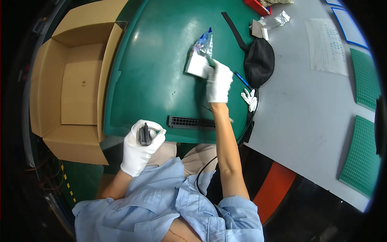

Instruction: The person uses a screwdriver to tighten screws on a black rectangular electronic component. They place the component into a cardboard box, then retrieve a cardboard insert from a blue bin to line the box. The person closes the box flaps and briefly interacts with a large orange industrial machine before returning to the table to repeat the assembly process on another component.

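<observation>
My left hand (139, 150), in a white glove, is closed around a small black plastic part (145, 135) near the table's front edge. Farther out over the green mat, my white-gloved right hand (220, 82) is at the right side of a white block-like stack (197, 65). Its fingers are blurred and partly hidden, so I cannot tell whether they grip the stack. A clear plastic bag (206, 43) with blue and purple print lies against the far side of the stack. A long black slotted tray (189, 122) lies near the front edge, partly covered by my right forearm.
An open cardboard box (82, 88) stands at the left. On the right are a black pouch (259, 60) with a strap, a blue pen (242, 79), a spare white glove (250, 99) and a cable. Green gridded mats (360, 155) lie on the grey table, and a red bin (258, 7) stands far back.
</observation>
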A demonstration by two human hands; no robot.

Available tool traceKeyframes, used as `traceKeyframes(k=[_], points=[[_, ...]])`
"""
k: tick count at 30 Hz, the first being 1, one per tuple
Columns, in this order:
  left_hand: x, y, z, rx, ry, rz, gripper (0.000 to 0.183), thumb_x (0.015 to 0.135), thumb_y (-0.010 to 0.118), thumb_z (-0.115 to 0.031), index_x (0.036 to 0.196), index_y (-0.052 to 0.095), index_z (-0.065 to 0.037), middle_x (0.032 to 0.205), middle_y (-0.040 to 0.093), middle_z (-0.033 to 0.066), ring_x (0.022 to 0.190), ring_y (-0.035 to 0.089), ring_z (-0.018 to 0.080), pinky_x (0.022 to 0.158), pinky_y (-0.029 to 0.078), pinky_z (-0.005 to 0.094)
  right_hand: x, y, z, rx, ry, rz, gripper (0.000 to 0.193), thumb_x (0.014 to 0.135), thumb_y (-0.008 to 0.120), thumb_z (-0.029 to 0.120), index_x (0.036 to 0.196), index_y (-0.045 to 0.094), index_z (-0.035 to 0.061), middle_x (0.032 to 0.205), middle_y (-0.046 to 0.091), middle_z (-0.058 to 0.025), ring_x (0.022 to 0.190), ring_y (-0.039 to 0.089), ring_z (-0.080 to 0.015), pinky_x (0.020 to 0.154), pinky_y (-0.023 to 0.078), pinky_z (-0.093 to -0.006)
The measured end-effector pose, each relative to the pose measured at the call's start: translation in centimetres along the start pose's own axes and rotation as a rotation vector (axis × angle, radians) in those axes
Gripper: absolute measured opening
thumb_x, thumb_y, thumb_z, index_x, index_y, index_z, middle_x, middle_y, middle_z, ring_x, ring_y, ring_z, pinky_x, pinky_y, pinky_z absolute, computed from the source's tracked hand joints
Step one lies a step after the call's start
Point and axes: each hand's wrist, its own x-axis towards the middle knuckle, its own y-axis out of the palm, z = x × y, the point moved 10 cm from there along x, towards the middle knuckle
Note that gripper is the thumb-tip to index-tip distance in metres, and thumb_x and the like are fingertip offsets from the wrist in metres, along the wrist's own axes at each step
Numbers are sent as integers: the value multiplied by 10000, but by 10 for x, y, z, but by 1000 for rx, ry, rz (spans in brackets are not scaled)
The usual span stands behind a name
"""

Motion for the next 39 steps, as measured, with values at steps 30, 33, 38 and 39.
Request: traceKeyframes(k=[30,33,38,39], points=[[-48,62,19,207,413,152,204,832,765,-47,782,567,-53,757,538,12,683,531,79,663,448,256,-109,-69,6,915,758,409,387,842,782,189,1142,622,6,918,640,2,752,581,-65,630,461,-204],[-52,73,35,207,396,124,279,775,778,-66,769,502,-28,727,546,99,696,566,275,669,458,385,-121,-128,54,996,634,270,460,786,834,156,1155,625,-21,996,689,-61,838,650,-134,721,540,-280],[-65,87,45,274,648,208,397,765,725,-13,1146,615,-2,992,663,147,894,660,326,824,530,373,-155,-163,88,853,175,308,468,710,858,126,1126,656,53,957,690,-76,812,668,-217,745,526,-352],[-65,88,49,230,641,197,378,771,726,-22,1133,617,-8,987,667,147,901,665,326,819,529,377,-159,-167,99,758,74,271,427,717,844,128,1096,662,54,932,678,-84,804,659,-248,742,521,-363]])
